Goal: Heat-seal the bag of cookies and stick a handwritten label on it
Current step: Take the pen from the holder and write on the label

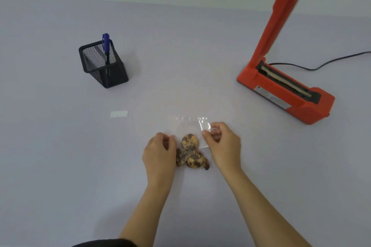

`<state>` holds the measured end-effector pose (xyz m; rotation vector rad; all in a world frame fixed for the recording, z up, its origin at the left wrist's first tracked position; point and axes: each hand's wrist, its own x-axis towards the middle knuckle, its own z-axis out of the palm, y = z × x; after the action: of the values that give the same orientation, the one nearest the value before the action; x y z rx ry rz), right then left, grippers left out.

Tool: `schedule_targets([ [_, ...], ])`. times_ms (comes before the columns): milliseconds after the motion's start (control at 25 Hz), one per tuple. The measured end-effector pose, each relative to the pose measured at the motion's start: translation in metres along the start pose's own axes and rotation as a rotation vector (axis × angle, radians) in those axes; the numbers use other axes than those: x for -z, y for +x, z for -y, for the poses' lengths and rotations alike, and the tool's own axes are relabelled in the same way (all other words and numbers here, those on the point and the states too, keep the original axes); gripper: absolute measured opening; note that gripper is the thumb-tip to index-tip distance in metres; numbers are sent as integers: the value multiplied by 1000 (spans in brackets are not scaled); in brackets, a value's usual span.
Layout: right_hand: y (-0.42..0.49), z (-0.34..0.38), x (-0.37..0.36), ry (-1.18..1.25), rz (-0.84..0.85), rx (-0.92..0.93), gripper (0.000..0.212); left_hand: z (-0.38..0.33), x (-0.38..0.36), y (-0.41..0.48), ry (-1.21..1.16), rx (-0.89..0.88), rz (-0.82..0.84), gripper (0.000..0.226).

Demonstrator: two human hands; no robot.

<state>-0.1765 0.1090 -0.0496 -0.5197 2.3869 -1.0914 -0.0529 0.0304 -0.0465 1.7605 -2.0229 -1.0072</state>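
Note:
A clear plastic bag (188, 126) lies on the table in front of me with several brown speckled cookies (190, 152) in its near end. My left hand (159, 152) pinches the bag's left edge. My right hand (222, 142) pinches its right edge, thumb and fingers curled on the plastic. The bag's open end points away from me. A small white label (119, 114) lies flat to the left. A red heat sealer (285, 88) stands at the right with its arm raised upright. A blue pen (106, 48) stands in a black mesh holder (103, 64).
The sealer's black cable (321, 64) runs off to the right edge. A pale grey table (60, 146) reaches to a light wall at the back. A dark sleeve edge (104, 243) shows at the bottom.

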Motion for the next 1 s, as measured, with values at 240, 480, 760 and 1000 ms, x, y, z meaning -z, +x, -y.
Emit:
schedule_targets([
  [240,1,10,-1,-67,-56,57,30,3,15,3,-23,-50,4,25],
  [480,16,68,-11,-6,-171,319,18,7,93,54,-139,-40,-222,18],
  [760,80,207,-114,-20,121,572,32,5,153,182,-154,6,-139,46],
  [1000,108,238,-160,-74,181,537,34,3,145,202,-143,-106,39,28],
])
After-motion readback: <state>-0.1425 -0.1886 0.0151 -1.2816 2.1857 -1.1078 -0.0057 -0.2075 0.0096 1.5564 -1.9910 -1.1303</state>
